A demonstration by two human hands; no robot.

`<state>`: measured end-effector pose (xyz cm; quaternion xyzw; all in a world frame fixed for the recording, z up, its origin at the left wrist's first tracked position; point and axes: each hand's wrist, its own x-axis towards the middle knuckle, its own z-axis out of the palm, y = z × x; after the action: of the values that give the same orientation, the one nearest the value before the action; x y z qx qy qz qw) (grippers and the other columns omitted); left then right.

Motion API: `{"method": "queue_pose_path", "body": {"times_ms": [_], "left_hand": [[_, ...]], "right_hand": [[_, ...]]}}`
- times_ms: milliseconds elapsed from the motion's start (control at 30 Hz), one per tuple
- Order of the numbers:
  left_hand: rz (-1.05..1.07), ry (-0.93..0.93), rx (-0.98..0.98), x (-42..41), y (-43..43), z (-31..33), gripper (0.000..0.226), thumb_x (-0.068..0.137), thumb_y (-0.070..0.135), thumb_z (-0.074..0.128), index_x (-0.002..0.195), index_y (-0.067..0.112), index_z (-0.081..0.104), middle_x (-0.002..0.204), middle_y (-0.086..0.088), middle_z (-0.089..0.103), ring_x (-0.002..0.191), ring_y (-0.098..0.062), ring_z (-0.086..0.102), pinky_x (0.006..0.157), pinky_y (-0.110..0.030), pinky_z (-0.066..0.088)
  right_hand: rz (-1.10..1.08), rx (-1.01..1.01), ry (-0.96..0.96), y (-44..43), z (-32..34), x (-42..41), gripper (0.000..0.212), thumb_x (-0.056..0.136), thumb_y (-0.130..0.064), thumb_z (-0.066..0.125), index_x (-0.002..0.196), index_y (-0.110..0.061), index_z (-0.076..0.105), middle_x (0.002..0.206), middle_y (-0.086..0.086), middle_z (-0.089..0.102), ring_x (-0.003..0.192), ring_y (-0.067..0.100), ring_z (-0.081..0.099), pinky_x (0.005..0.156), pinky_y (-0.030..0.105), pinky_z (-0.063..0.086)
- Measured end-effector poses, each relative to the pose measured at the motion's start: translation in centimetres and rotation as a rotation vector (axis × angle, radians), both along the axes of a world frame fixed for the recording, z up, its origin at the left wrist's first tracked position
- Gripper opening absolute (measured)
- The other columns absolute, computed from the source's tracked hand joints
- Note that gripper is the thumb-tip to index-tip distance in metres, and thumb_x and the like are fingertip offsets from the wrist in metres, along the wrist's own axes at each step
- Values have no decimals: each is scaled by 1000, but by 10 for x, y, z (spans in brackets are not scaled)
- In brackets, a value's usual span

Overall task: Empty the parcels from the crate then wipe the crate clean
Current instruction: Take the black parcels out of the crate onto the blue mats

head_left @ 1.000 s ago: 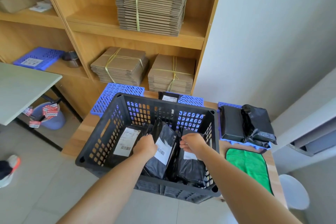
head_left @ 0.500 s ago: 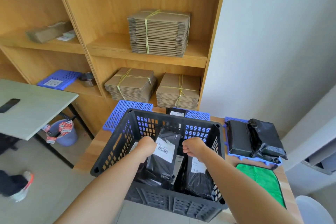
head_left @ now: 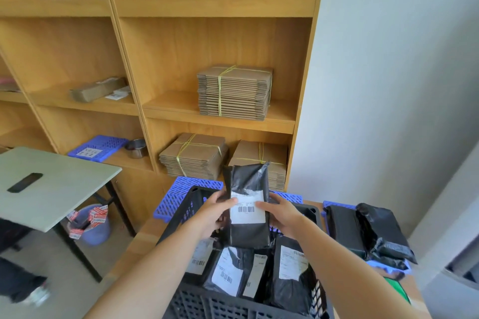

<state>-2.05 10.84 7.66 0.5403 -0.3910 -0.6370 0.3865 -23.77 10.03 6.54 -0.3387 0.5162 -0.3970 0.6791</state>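
Above the black crate (head_left: 207, 303), near centre view, the lifted parcel (head_left: 248, 233) stands upright between both hands. I judge it should be raised clear of the rim before it is carried toward three o'clock, where other black parcels (head_left: 344, 228) lie on a blue tray (head_left: 337, 204), so that its loose bag top does not snag. The left hand (head_left: 212, 215) clasps its nine o'clock edge and the right hand (head_left: 282, 217) its three o'clock edge, both thumbs laid on the white label, forearms converging from six o'clock over the parcels left inside (head_left: 290, 274).
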Motion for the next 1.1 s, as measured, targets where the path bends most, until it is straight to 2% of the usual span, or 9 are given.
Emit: {"method": "queue_pose_path", "body": {"times_ms": [233,367,500,633,767,900,967,1033,1100], "left_hand": [[-109,-32,30,-15,0,-1,31,92,24,73,123,24,67,107,2,78,107,-23,69,84,-37,53],[-97,-60,31,-28,-5,-2,28,93,24,72,121,24,67,102,5,78,107,-22,68,83,-37,51],[-124,-94,35,-37,-13,-3,29,93,26,72,122,24,67,104,4,78,109,-22,68,93,-41,53],[-138,-95,44,-48,-21,2,27,94,26,70,121,22,66,105,2,78,106,-22,69,85,-37,54],[-138,-98,37,-59,-34,7,28,95,26,70,122,22,64,103,2,78,103,-22,71,80,-35,56],[-114,-110,22,-71,-57,9,34,94,29,70,126,23,62,110,2,77,107,-21,70,95,-40,56],[-71,-127,14,-77,-69,11,35,95,28,69,127,20,59,122,1,71,114,-21,66,103,-43,51],[-10,-165,2,-82,-80,13,33,97,24,66,128,21,58,129,-2,64,116,-21,61,103,-41,48],[38,-229,-31,-83,-94,14,25,96,17,66,121,19,62,125,-4,66,110,-20,64,94,-36,48]], "right_hand": [[22,-4,-18,0,3,-17,61,85,-8,74,139,-15,46,117,13,70,104,31,70,89,47,57],[5,6,-38,1,0,-27,57,87,-8,72,138,-16,48,118,13,70,105,30,69,85,44,59],[-5,5,-22,-2,-3,-38,50,89,-11,70,135,-16,50,115,12,72,106,29,69,84,42,58],[4,-5,14,-14,-7,-50,54,89,-15,70,138,-15,48,115,10,72,108,28,68,91,43,56],[-5,-23,6,-29,-2,-60,51,90,-12,69,136,-14,49,114,11,72,105,28,69,85,40,58],[-67,-66,36,-43,2,-74,50,89,-11,70,135,-14,51,108,10,74,97,26,72,69,32,58],[-118,-90,56,-53,2,-84,50,88,-10,70,134,-15,52,104,9,75,91,24,74,65,31,57],[-168,-112,85,-66,2,-97,51,87,-11,71,134,-15,53,102,9,76,87,23,74,68,33,59],[-215,-127,115,-82,2,-110,55,85,-12,73,136,-15,52,103,9,75,90,24,74,80,41,60]]}}
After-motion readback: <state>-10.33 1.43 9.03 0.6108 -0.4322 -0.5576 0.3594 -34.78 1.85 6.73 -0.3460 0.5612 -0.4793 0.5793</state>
